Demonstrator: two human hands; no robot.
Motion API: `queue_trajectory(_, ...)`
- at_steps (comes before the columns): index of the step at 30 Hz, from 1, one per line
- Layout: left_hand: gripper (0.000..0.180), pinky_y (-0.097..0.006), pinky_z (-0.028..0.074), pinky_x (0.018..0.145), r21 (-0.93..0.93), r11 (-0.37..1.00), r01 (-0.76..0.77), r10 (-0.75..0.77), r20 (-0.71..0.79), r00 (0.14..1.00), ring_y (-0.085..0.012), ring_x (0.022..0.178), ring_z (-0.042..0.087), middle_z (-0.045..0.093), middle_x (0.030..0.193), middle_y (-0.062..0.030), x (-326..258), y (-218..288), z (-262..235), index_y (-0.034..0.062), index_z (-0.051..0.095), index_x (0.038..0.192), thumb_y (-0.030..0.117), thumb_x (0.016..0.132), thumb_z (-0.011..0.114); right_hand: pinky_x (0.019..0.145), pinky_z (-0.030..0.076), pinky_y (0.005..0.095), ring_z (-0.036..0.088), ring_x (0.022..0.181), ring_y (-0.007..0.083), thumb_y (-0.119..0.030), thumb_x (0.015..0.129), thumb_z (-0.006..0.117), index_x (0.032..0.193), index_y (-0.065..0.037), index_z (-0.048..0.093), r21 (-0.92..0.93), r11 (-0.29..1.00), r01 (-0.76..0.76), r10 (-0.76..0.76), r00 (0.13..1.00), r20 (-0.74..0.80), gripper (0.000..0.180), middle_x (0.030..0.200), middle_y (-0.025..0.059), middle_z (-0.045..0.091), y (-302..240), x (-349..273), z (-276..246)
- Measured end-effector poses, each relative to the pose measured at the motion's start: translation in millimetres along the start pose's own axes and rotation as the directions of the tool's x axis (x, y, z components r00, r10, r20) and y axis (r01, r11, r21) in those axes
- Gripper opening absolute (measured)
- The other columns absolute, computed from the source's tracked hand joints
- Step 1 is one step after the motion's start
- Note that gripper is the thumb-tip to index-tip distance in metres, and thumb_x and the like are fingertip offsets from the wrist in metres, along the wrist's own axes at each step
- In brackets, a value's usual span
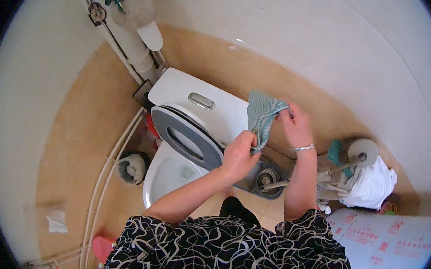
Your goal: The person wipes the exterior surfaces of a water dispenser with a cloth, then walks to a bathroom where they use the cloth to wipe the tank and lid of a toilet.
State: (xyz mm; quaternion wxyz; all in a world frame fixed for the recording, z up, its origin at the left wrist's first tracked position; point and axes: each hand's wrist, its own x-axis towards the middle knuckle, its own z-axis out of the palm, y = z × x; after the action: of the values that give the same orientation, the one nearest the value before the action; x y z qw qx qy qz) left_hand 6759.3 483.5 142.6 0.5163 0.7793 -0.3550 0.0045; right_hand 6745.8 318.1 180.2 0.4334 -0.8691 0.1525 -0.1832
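Observation:
A green striped cloth [261,114] is stretched between my two hands, in front of the right end of the toilet tank. My left hand [240,156] grips its lower end with the fingers closed. Higher and to the right, my right hand [296,125] pinches another corner; a silver bangle circles that wrist. The white toilet tank [178,87] has an oval flush button [201,101] on top. Below it, the grey-edged toilet lid [184,138] is raised, and the white bowl [163,173] shows under it, partly hidden by my left forearm.
A lined waste bin [132,168] stands left of the bowl. Right of it sits a grey holder with a long-handled brush [269,180]. Farther right are a paper roll [362,152] and a white bag [372,184]. Pipes [99,186] run along the left wall.

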Motion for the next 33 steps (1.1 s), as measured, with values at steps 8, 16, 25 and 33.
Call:
queue_trajectory(8,0.026,-0.037,0.039,0.051,0.322,0.941,-0.106,0.168,-0.171,0.971,-0.0268,0.064,0.048,0.044,0.067,-0.0076,49,-30,-12,0.008,0.042,0.074,0.004,0.057,0.06,0.06,0.039,0.0256,0.046,0.066,0.0152,-0.011,0.08,0.043,0.108,-0.008,0.048,0.008,0.999,0.052,-0.053,0.978,0.202,0.028,0.076,0.0052,0.05,22,83,16)
queue_trajectory(16,0.019,-0.044,0.034,0.077,0.507,0.825,-0.248,-0.036,0.486,0.873,-0.0239,0.077,0.05,0.05,0.071,-0.0062,21,-67,-17,0.0071,0.051,0.073,0.023,0.066,0.058,0.09,0.032,0.0341,0.036,0.11,0.0316,-0.017,0.076,0.046,0.121,-0.012,0.035,-0.418,0.888,0.193,0.03,0.882,0.47,0.047,0.126,0.0166,0.03,81,73,95)
queue_trajectory(25,0.017,-0.05,0.017,0.094,0.735,0.677,0.039,-0.205,0.137,0.969,-0.0215,0.09,0.048,0.056,0.075,-0.005,-12,-87,-66,0.006,0.056,0.058,0.02,0.067,0.056,0.098,0.004,0.0458,0.013,0.123,0.0252,-0.041,0.081,0.035,0.126,-0.016,0.027,-0.592,0.761,0.266,-0.044,0.931,0.362,0.052,0.133,0.0105,0.018,103,34,169)
queue_trajectory(33,0.066,-0.05,0.013,0.095,0.544,0.64,0.543,-0.182,-0.579,0.794,-0.0399,0.118,0.017,0.02,0.128,-0.021,-117,-86,-95,0.0004,0.03,0.12,0.013,0.06,0.054,0.098,0.008,0.046,0.019,0.121,0.0274,-0.036,0.078,0.041,0.123,-0.011,0.031,-0.61,0.695,0.381,-0.133,0.901,0.412,0.053,0.13,0.0132,0.024,98,16,173)
